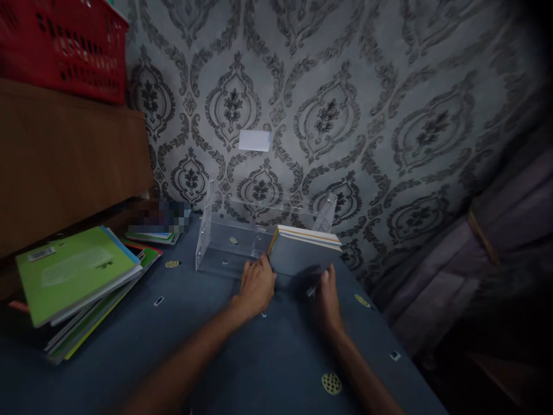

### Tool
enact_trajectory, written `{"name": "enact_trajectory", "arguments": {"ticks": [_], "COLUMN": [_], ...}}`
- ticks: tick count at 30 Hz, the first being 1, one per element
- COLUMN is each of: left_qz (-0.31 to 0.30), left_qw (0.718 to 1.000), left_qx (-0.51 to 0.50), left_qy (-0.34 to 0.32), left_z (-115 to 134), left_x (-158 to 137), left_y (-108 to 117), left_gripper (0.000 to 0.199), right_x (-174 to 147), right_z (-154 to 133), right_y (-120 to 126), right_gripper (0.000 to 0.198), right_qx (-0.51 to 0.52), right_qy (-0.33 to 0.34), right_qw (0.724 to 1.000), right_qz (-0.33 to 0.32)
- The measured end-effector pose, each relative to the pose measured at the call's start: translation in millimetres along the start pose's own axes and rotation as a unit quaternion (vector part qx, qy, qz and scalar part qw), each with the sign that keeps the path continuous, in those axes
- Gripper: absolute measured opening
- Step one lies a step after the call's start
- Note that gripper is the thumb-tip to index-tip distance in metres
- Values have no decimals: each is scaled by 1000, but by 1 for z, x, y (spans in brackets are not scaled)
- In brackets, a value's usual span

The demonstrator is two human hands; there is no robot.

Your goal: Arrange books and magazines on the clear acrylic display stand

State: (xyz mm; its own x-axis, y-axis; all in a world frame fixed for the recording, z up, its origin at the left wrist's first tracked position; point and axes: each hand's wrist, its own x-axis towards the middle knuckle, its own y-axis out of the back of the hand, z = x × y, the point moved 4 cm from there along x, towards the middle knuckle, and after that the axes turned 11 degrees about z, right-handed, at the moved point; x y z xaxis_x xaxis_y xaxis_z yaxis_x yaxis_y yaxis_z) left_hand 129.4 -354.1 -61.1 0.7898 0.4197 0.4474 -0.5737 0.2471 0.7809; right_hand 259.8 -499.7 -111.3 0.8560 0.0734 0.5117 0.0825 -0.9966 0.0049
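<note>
Books [305, 255] stand at the right half of the clear rack [203, 237]; at the rack's front the left hand [258, 285] grips their lower left corner, while the right hand [327, 300] meets their lower right, its grip unclear. They look stiff, fairly weighty and smooth, best held by both ends.

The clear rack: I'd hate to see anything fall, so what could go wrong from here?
The grey-faced books are near the right end of the clear rack, with open space to their left; they might tip or slide that way without the left hand there.

The green notebook tops an uneven stack and could slip if bumped.
</note>
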Motion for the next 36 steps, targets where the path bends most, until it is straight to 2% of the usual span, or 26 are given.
{"name": "enact_trajectory", "arguments": {"ticks": [4,13,19,22,25,29,32,36], "left_qz": [-17,-26,-26,-35,-30,35,70,77], "left_qw": [1000,999,999,998,997,993,987,979], "left_qx": [-3,14,20,22,27,15,-4,-38], "left_qy": [-5,-18,-25,-45,-62,-109,-143,-185], "left_z": [-2,-2,-4,-8,-16,-30,-47,-73], "left_x": [3,3,2,1,-2,-12,-29,-58], "left_y": [3,-4,-4,-3,2,17,27,32], "left_gripper": [30,42,44,43,41,40,37,34], "right_x": [-6,-12,-16,-18,-20,-24,-29,-40], "right_z": [-9,-15,-14,-18,-17,-15,-18,-26], "right_y": [3,-3,-2,-2,-1,0,1,3], "right_gripper": [73,71,85,85,87,85,84,95], "right_qx": [-61,-86,-89,-95,-98,-80,-94,-130], "right_qy": [-30,-17,-57,-55,-60,-65,-59,-74], "right_qw": [996,996,993,993,992,993,992,985], "right_qz": [50,23,43,47,55,57,67,85]}}
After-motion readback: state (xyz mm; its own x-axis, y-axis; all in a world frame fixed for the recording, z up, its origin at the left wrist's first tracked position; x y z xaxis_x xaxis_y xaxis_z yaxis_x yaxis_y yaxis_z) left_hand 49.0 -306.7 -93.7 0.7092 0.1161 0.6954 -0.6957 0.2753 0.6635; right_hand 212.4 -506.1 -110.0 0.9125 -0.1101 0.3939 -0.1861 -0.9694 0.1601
